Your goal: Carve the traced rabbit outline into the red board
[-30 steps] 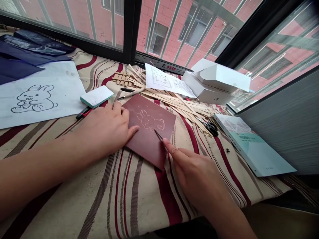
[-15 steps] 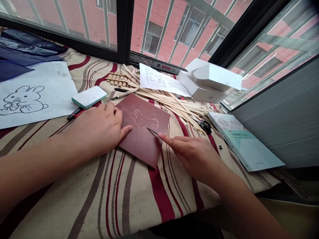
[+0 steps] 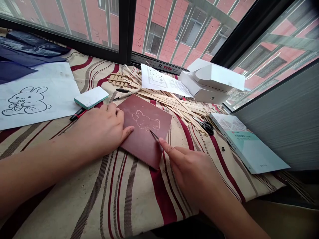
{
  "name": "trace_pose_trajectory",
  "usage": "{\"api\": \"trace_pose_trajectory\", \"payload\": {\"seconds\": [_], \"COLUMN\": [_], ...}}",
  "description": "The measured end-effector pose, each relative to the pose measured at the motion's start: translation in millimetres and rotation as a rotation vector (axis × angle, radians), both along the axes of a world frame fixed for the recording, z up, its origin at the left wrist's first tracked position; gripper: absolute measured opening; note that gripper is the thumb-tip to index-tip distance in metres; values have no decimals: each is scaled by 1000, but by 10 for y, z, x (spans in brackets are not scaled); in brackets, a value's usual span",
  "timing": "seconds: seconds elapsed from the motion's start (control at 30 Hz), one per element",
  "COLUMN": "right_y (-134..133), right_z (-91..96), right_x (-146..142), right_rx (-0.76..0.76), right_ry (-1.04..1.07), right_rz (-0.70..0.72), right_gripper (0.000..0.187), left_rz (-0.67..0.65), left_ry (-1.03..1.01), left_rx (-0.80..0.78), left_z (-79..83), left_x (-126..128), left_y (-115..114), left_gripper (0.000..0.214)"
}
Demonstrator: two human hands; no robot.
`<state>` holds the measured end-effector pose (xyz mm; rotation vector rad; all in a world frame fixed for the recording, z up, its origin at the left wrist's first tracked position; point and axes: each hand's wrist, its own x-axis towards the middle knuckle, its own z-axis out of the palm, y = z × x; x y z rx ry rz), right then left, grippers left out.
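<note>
A dark red board (image 3: 147,142) lay flat on the striped cloth (image 3: 124,199) that covered the tabletop. A small rabbit outline (image 3: 145,121) was scratched into the top half of the board. The left hand (image 3: 104,127) lay flat on the left edge of the board, with its fingers (image 3: 127,132) loose and open, pressing down and not gripping anything. The right hand (image 3: 196,172) sat at the near right corner of the board. Its fingers (image 3: 169,151) were pinched tight around a thin pointed tool (image 3: 154,135). The tip of the tool touched the board just below the rabbit outline. To the left of the board, just past the left hand, lay a white and green block (image 3: 91,97) and a red and black pen (image 3: 77,114). Further left of the board was a white paper with a big rabbit drawing (image 3: 32,96), and some dark blue sheets (image 3: 22,56) lay behind that. Behind the board was a heap of thin wooden strips (image 3: 174,104) with a printed sheet (image 3: 164,83) on top. To the right of the board lay black scissors (image 3: 206,126) and a light green book (image 3: 249,147). A white box (image 3: 211,81) stood behind and to the right of the board, by the window.
</note>
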<state>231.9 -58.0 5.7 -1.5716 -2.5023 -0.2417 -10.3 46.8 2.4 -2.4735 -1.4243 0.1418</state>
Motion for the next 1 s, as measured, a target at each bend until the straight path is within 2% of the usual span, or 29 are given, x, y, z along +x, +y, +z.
{"api": "trace_pose_trajectory", "payload": {"seconds": [0.3, 0.47, 0.7, 1.0], "right_y": [-159, -162, -193, -193], "right_z": [-98, -123, -108, -97], "right_x": [-337, -398, -452, -497], "right_rx": [124, 139, 157, 127], "right_ry": [-25, -29, -9, -2], "right_rz": [-136, -142, -153, -186], "right_gripper": [56, 57, 56, 56], "left_rz": [3, 12, 73, 54], "left_ry": [34, 35, 68, 42], "left_rx": [51, 38, -66, -59], "left_z": [-26, -10, 84, 27], "left_x": [16, 20, 73, 52], "left_y": [-24, -27, -58, -32], "left_gripper": [65, 64, 63, 67]}}
